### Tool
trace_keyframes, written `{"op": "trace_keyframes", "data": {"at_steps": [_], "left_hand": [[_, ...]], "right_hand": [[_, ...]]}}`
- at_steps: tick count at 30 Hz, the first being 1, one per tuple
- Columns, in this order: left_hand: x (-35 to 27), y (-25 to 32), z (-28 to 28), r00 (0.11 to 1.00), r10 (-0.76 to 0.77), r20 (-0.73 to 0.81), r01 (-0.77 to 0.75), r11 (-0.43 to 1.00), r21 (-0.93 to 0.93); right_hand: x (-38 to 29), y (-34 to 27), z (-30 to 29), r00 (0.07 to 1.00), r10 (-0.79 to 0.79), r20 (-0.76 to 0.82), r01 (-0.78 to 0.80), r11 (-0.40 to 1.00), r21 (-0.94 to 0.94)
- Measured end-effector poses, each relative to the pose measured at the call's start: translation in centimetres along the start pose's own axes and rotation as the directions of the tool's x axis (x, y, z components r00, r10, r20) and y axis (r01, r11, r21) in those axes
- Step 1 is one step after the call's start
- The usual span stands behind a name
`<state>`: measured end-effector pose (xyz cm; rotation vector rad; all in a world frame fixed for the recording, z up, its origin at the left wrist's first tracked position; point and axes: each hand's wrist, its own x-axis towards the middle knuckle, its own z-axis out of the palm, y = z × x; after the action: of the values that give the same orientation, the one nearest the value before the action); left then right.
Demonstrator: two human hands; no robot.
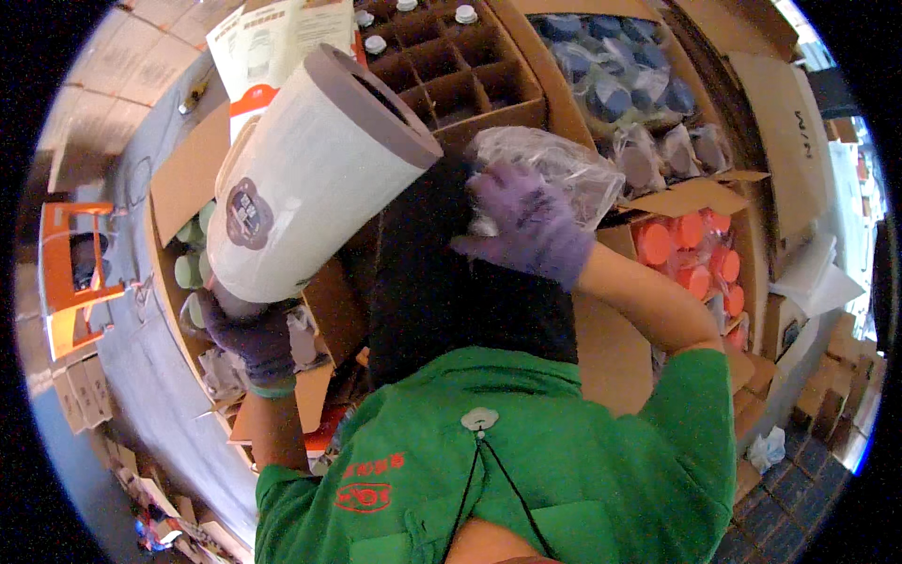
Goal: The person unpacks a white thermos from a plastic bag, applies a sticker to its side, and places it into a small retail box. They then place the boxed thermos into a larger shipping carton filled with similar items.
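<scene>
My left hand, in a dark purple glove, grips the base of a white cylindrical container. The container is tilted, its grey-brown rim towards the upper right and its mouth dark inside. A dark flower-shaped badge bearing writing sits on its side. To the right, my right hand, in a lighter purple glove, has hold of a crumpled clear plastic bag. Part of the bag is hidden behind the fingers, and what it contains cannot be made out. The glove looks slightly blurred.
Ahead stands a divided cardboard box with several white-capped bottles. Beside it, a carton holds wrapped blue-lidded items. Red-lidded containers fill a box at right, green-lidded ones a box at left. An orange frame is at far left.
</scene>
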<state>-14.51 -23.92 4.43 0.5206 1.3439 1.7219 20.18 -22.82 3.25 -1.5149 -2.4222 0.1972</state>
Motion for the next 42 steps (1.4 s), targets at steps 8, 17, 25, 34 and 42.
{"op": "trace_keyframes", "data": {"at_steps": [8,17,25,34,42], "left_hand": [[-0.2,0.8,-3.1,0.994,-0.098,0.053,0.107,0.974,-0.199],[-3.7,-2.7,6.2,0.715,-0.251,0.652,0.636,0.622,-0.458],[-4.3,-7.6,6.4,0.773,0.176,0.609,-0.561,0.637,0.528],[-5.0,-6.7,10.8,0.834,-0.452,0.316,0.468,0.883,0.029],[-4.9,-0.9,6.9,0.938,-0.232,0.258,0.305,0.907,-0.29]], "right_hand": [[0.4,7.9,1.1,0.932,0.36,0.048,-0.341,0.822,0.456],[-3.1,7.0,1.5,0.74,0.637,0.217,-0.51,0.319,0.799],[-7.9,8.3,2.1,0.687,0.716,0.124,-0.545,0.395,0.739],[-5.3,4.2,-2.5,0.926,0.352,-0.138,-0.314,0.919,0.239],[0.8,7.2,1.7,0.875,0.32,0.364,-0.367,-0.054,0.929]]}}
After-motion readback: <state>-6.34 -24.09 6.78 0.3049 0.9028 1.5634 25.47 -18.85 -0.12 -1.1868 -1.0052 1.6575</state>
